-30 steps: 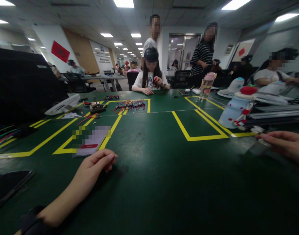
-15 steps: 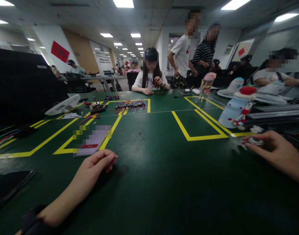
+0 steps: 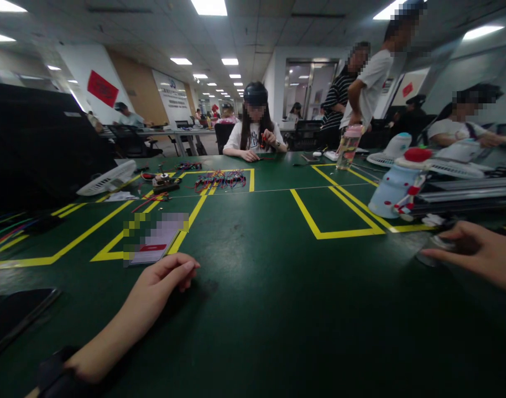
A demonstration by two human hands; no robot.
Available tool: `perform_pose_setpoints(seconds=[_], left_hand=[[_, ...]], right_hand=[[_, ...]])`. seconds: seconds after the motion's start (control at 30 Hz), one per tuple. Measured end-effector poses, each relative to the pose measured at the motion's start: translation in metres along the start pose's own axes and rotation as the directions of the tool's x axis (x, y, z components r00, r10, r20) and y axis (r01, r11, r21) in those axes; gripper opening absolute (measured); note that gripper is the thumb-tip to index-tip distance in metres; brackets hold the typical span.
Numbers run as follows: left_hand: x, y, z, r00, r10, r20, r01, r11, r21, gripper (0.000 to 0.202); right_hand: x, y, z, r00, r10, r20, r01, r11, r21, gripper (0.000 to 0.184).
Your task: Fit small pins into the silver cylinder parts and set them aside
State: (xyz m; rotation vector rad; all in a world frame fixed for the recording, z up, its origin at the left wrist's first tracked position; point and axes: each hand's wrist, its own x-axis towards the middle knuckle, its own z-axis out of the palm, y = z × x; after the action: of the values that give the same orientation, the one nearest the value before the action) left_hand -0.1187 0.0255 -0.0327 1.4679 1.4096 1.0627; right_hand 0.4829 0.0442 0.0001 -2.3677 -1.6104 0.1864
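My right hand (image 3: 483,251), at the right edge of the green table, grips a small clear round container (image 3: 430,255) between thumb and fingers. The container is partly hidden by the fingers, and its lower part is close to or on the tabletop. On the left, my left hand (image 3: 170,276) rests on the table with its fingers curled together and nothing visible in them. Just beyond its knuckles lies a flat, pale purple item with a red patch (image 3: 153,247), partly blurred out.
A blue bottle with a red top (image 3: 387,190) and metal profiles (image 3: 464,193) stand beyond my right hand. Bundled wires (image 3: 222,179) lie on the table (image 3: 253,309). A dark phone-like slab (image 3: 18,315) lies at left. Opposite sits a person (image 3: 255,124).
My right hand has shifted slightly right, and more of the clear container shows below its fingers. My left hand stays put. A standing person in a white shirt has moved right.
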Motion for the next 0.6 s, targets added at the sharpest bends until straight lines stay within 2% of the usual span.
perform_pose_setpoints(seconds=[0.27,0.3,0.37,0.43,0.5,0.53,0.6], left_hand=[[-0.001,0.001,-0.001,1.000,-0.002,0.006,0.002,1.000,0.016,0.021],[0.000,0.001,0.000,1.000,0.001,0.008,-0.001,1.000,0.021,0.022],[0.000,0.003,0.002,1.000,0.007,0.008,-0.007,1.000,0.027,0.022],[0.000,0.005,0.004,1.000,0.008,0.000,-0.008,0.999,0.038,0.022],[0.000,0.009,0.006,1.000,0.007,-0.008,-0.007,0.998,0.054,0.023],[0.000,0.010,0.006,1.000,0.007,-0.009,-0.007,0.998,0.061,0.023],[0.000,0.013,0.007,1.000,0.010,-0.010,-0.010,0.997,0.077,0.023]], right_hand=[[-0.011,-0.012,-0.011,0.991,-0.116,0.066,0.125,0.980,-0.156,0.040],[-0.013,-0.013,-0.011,0.989,-0.135,0.051,0.142,0.976,-0.163,0.038],[-0.018,-0.019,-0.006,0.978,-0.201,-0.056,0.188,0.965,-0.185,0.037],[-0.026,-0.032,0.004,0.930,-0.291,-0.225,0.251,0.949,-0.188,0.039],[-0.036,-0.055,0.018,0.860,-0.384,-0.336,0.368,0.923,-0.113,0.040],[-0.044,-0.071,0.025,0.829,-0.431,-0.357,0.448,0.893,-0.039,0.040],[-0.062,-0.110,0.040,0.767,-0.542,-0.343,0.610,0.781,0.130,0.039]])
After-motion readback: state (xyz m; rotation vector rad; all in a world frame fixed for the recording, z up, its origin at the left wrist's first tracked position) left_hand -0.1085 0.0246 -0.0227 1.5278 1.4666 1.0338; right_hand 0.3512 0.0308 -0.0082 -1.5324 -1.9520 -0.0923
